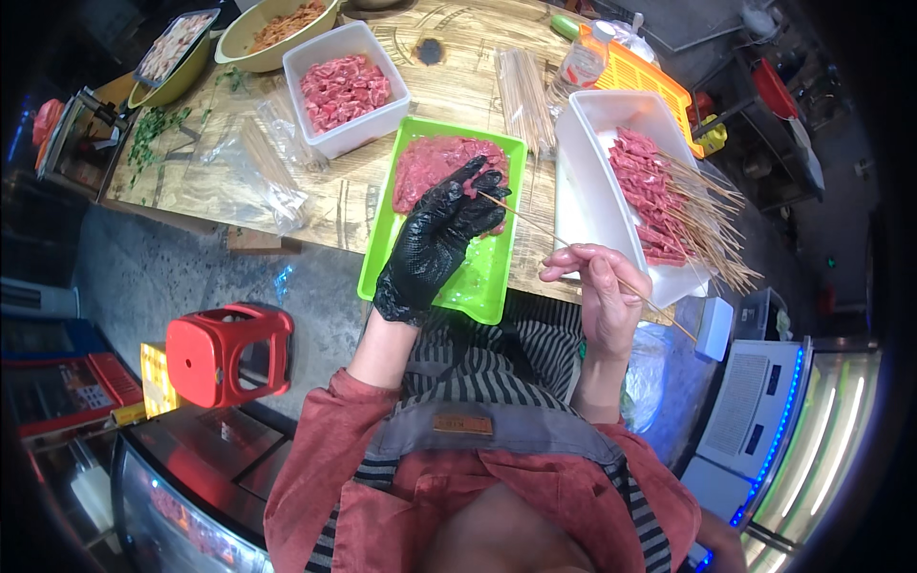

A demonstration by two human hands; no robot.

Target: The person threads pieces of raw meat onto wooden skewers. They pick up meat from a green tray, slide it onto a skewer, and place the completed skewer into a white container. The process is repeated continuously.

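My left hand (437,240), in a black glove, is over a green plastic tray (491,286) of raw sliced meat (430,165). Its fingers hold a small piece of meat (470,189) at the tip of a wooden skewer (537,223). The bare fingers of my right hand (605,290) grip that skewer along its lower part. To the right, a white plastic tub (609,175) holds several threaded meat skewers (645,193), their bare stick ends pointing outward over its right side.
Behind the tray stand a square tub (344,143) of cubed meat and a bundle of skewers (523,100) beside a clear bottle (582,68). More bagged skewers (269,168) lie left. An orange basket (637,79) is at the back right. A red stool (215,354) stands on the floor, left.
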